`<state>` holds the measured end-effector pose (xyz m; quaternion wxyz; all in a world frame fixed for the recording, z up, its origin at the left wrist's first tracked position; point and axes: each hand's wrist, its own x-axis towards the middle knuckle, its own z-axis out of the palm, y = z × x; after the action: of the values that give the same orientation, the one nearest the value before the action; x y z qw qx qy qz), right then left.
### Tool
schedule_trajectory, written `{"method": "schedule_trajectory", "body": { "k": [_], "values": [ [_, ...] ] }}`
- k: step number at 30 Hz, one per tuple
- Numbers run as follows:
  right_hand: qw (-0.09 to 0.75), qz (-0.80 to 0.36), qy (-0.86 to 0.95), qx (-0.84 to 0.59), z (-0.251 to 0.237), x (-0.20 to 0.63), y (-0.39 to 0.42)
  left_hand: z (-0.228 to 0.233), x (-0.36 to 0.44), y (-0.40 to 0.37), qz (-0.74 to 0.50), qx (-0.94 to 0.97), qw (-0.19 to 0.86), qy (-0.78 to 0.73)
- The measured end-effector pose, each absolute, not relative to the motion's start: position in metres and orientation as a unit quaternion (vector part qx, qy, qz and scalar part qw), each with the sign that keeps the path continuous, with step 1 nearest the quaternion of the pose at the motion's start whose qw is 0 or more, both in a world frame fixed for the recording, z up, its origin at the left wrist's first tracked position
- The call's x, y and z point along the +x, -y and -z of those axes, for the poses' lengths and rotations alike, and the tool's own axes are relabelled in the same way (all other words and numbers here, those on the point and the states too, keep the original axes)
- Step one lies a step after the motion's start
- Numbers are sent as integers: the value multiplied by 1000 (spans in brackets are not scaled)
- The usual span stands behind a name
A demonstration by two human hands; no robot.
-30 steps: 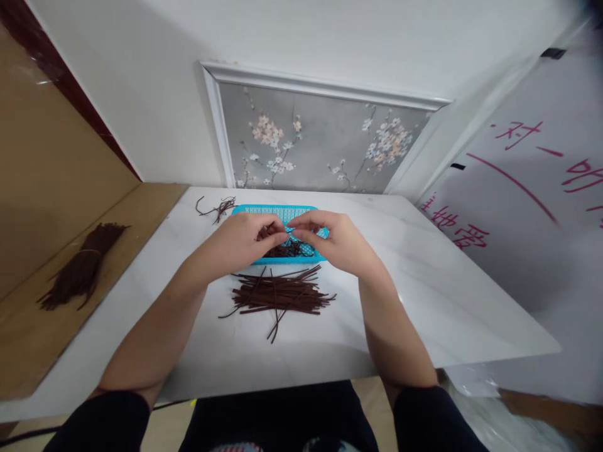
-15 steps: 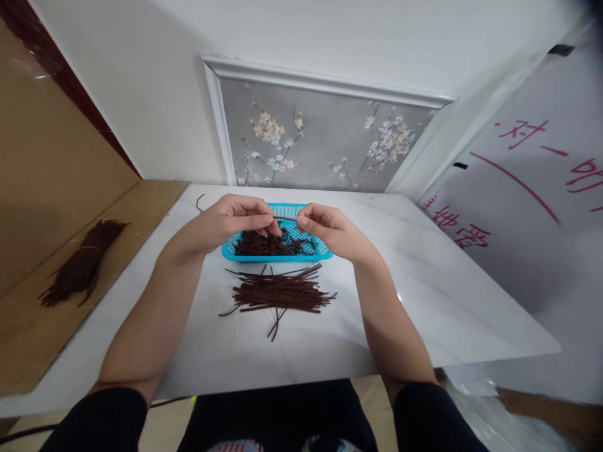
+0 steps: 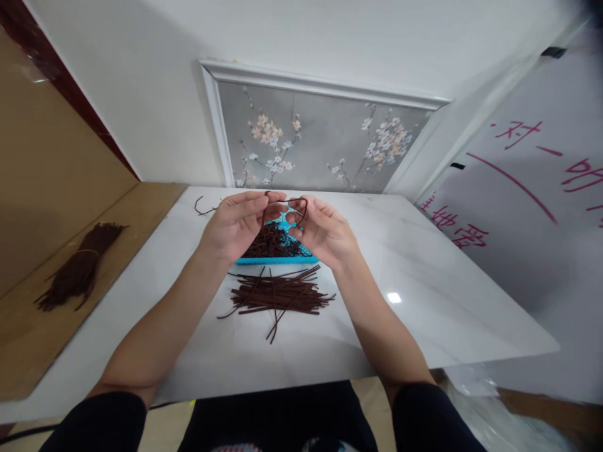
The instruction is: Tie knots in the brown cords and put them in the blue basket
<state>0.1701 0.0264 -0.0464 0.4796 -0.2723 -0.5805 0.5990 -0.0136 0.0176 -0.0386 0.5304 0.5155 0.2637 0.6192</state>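
Cord: a thin dark-brown cord (image 3: 282, 204) bent into a loop, held up between both hands above the blue basket (image 3: 282, 257).
Left hand: left hand (image 3: 238, 223) raised, palm up, fingers pinching one end of the cord.
Right hand: right hand (image 3: 320, 229) raised beside it, fingertips pinching the other end.
Basket: holds coiled brown pieces.
Worktop: white worktop (image 3: 424, 301); a pile of straight cords (image 3: 277, 295) lies near the basket.

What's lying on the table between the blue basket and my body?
In the head view, a loose pile of dark brown strips lies on the white marble table, just nearer than the blue plastic basket.
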Motion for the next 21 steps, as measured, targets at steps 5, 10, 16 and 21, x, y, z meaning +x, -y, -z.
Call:
{"method": "schedule_trajectory", "body": {
  "k": [5, 10, 16, 21],
  "values": [
    [511, -584, 581, -244, 48, 157, -16, 41, -6, -12, -644, 530, 486, -260],
    [553, -582, 555, -219, 51, 146, -10, 41, 4, -2, -699, 502, 447, -244],
    [592, -540, 538, -261, 52, 140, -4, 44, 12, 9, -736, 538, 264, -315],
    [620, -479, 536, -314, 53, 139, 2, 46, 21, 21, -750, 577, 124, -298]
  ]
}}
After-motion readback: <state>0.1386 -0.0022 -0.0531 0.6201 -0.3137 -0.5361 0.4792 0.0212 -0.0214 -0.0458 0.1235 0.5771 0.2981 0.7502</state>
